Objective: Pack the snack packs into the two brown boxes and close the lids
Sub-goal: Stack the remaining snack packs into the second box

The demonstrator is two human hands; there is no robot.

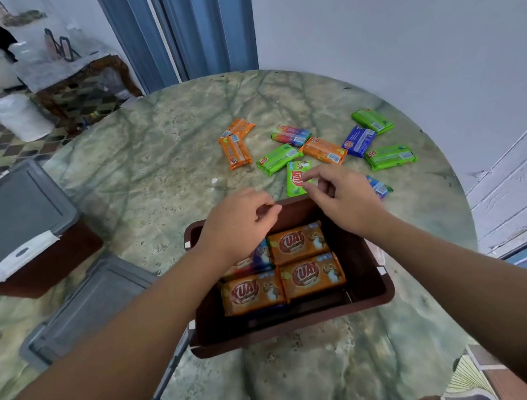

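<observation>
At the far left a closed brown box with a grey lid stands on the marble table, and a second grey lid lies loose just beside the open brown box in the middle. This open box holds three orange packs and one darker pack, with free space in it. The left hand hovers over the far rim of the box, fingers loosely curled and holding nothing. The right hand reaches past the rim, its thumb and forefinger closing on the nearest green pack; I cannot tell if they pinch it already. More loose packs lie scattered behind. The glossy wrapper may slip from such a thin pinch, or the right forearm may push the box.
</observation>
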